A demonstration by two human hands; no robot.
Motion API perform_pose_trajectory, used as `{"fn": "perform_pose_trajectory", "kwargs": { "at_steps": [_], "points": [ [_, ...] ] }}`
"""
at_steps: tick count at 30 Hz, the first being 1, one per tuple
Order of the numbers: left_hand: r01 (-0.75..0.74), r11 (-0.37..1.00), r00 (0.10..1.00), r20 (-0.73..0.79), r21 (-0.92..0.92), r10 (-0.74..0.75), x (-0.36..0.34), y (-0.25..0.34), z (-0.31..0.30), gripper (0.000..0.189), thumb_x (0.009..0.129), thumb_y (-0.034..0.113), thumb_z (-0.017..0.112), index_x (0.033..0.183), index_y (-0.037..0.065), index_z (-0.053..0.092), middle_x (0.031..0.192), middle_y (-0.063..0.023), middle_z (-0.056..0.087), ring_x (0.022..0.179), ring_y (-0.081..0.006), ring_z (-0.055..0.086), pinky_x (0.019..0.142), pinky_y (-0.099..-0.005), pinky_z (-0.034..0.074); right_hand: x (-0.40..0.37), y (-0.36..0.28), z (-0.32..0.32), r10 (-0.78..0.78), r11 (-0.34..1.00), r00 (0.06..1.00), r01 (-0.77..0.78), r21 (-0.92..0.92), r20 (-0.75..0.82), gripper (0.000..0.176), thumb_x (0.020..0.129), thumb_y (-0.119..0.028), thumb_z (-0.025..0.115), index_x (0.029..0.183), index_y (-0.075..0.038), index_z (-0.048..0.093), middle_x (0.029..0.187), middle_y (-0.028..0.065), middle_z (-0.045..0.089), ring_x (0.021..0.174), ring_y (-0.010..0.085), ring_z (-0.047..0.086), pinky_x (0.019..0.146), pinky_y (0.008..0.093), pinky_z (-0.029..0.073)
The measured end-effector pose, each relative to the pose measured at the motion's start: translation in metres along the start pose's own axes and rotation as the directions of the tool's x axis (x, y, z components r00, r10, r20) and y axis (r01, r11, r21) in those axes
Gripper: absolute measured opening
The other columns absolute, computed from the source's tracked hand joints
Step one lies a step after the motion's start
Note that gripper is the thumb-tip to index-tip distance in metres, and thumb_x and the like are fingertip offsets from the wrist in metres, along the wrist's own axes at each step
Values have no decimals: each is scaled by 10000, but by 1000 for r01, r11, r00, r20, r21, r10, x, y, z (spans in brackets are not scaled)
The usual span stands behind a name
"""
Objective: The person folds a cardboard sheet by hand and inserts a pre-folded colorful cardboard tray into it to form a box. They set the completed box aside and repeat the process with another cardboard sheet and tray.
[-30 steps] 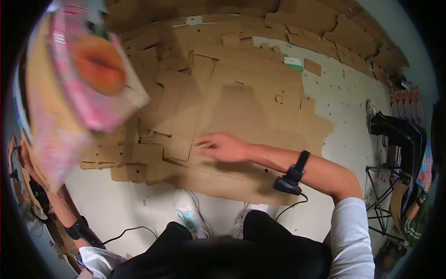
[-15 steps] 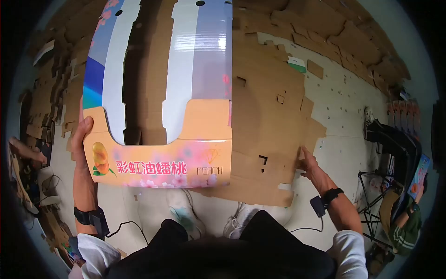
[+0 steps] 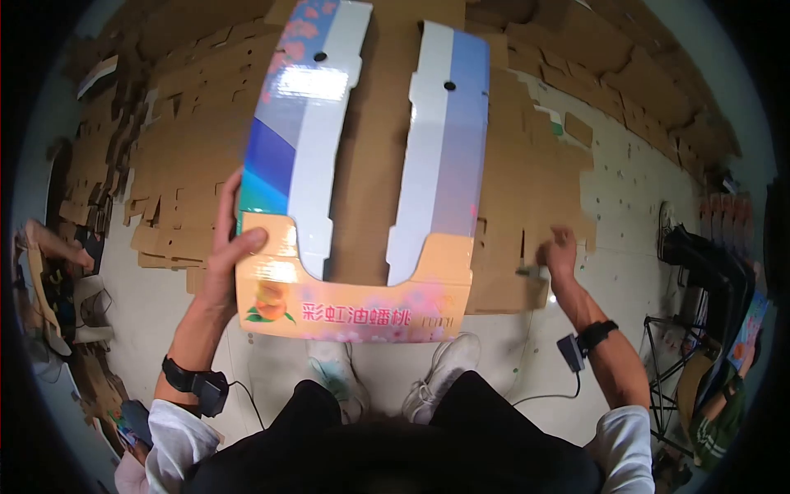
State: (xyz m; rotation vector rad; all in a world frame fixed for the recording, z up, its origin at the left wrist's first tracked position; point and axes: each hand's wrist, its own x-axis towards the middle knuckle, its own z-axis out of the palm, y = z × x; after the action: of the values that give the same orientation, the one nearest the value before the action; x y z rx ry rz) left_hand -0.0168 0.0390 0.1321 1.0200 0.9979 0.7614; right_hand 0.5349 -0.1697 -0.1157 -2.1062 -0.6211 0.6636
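My left hand [image 3: 233, 251] grips the left side of a printed peach carton [image 3: 362, 317], its thumb over the orange front panel. The carton has blue and white side strips, a brown middle, pink lettering and a peach picture. It is held up in front of me, above the brown cardboard sheets [image 3: 514, 198]. To the right, my right hand [image 3: 559, 251] is near the edge of those sheets, apart from the carton. Its fingers are loosely bent and apart, with nothing visible in them.
Piles of flat cardboard [image 3: 189, 140] lie on the left and back of the pale floor [image 3: 617, 247]. A black folding chair [image 3: 708, 263] stands on the right. Another person's arm [image 3: 58, 244] shows at the far left; a green sleeve [image 3: 720, 428] shows at lower right.
The peach carton and my left hand have moved right, and the carton has tilted slightly. My right hand has risen a little, its fingers now more bent. More cardboard shows at left.
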Motion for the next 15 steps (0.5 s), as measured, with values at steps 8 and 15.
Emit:
{"fn": "perform_pose_trajectory", "kwargs": {
  "at_steps": [8, 15],
  "points": [
    [308, 930, 950, 124, -201, -288, -21, -73, 39, 905, 930, 164, 760, 1663, 179, 229, 1564, -144, 452, 1392, -281, 534, 1145, -433, 486, -22, -137, 31, -139, 889, 930, 268, -371, 339, 281, 995, -112, 626, 1253, -11, 672, 1012, 201, 705, 945, 333, 685, 874, 428, 558],
    [399, 913, 914, 46, 85, -404, -37, -152, 44, 858, 970, 112, 780, 1641, 120, 246, 1465, -163, 533, 1253, -239, 632, 1090, -414, 518, -63, -138, 33, -205, 814, 904, 370, -448, 374, 388, 1055, -261, 650, 1368, -35, 611, 1226, 224, 684, 1121, 416, 643, 973, 458, 530]
  ]
}}
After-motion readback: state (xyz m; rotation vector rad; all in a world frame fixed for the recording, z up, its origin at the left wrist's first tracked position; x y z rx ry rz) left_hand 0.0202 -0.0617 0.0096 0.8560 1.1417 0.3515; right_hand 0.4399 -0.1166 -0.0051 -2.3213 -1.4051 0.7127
